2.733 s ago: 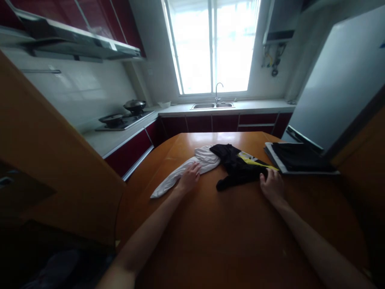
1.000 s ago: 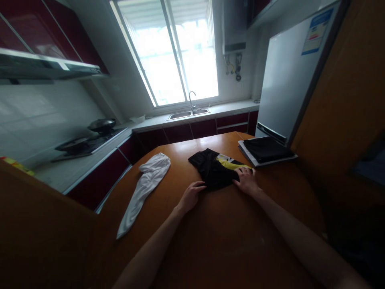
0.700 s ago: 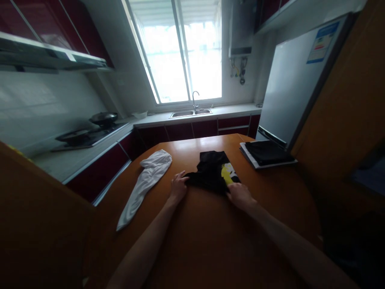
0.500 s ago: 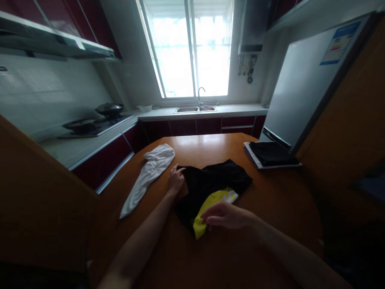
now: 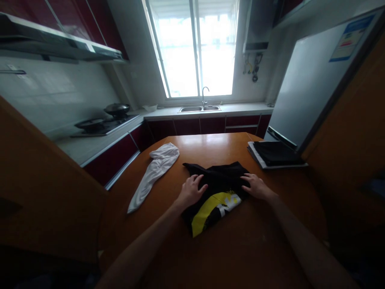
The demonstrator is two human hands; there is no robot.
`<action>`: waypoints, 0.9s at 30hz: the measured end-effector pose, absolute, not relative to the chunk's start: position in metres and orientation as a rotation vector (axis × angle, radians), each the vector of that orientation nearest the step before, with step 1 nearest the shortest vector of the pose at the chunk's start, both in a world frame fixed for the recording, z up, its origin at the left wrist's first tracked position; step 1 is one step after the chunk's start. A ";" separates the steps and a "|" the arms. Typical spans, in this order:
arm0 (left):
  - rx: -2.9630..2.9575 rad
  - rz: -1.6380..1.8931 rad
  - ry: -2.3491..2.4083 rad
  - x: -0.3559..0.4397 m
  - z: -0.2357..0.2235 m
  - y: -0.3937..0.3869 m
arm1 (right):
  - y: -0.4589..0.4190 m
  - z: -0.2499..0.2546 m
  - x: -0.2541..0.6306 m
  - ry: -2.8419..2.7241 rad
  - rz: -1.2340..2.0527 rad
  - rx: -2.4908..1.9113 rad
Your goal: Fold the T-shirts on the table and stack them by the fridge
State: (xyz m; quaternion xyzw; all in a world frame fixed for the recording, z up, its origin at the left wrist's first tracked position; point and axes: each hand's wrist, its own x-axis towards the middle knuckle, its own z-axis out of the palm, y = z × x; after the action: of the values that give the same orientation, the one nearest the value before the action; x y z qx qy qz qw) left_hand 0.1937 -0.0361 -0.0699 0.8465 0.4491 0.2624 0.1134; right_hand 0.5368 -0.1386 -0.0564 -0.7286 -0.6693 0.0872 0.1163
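Note:
A black garment (image 5: 221,180) with a yellow and white print lies spread on the wooden table (image 5: 234,249), somewhat crumpled along its far edge. On its left part rests my left hand (image 5: 192,190), fingers apart over the cloth. My right hand (image 5: 257,186) lies at the garment's right edge, its fingers spread and the fingertips on the fabric. Neither hand visibly pinches the cloth. To the left lies a white garment (image 5: 155,172), long and narrow toward me and bunched at its far end; no hand touches it.
A stack of folded clothes (image 5: 278,154), black on top, sits at the table's right side. Beyond the table are a counter with a sink (image 5: 200,108), a stove with pans (image 5: 117,109) at left, and a fridge (image 5: 313,76) at right.
The white garment was moved left, apart from the black one. The black garment was turned and spread out, its print now toward me. My right hand has moved from the print to the right edge.

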 end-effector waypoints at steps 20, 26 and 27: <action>2.451 0.529 0.928 0.104 -0.013 -0.001 | -0.226 0.002 0.446 -2.213 0.143 -2.133; 2.364 0.625 1.131 0.138 -0.021 0.081 | -0.232 -0.014 0.450 -2.292 0.192 -1.928; 2.333 0.606 1.111 0.143 -0.023 0.088 | -0.233 -0.017 0.450 -2.287 0.200 -1.926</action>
State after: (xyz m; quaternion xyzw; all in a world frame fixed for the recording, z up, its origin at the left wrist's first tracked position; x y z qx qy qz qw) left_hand 0.1429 0.0884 -0.0234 0.8531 0.4061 0.2217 0.2413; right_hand 0.4502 -0.2335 -0.0167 -0.6409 -0.7613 0.0667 0.0724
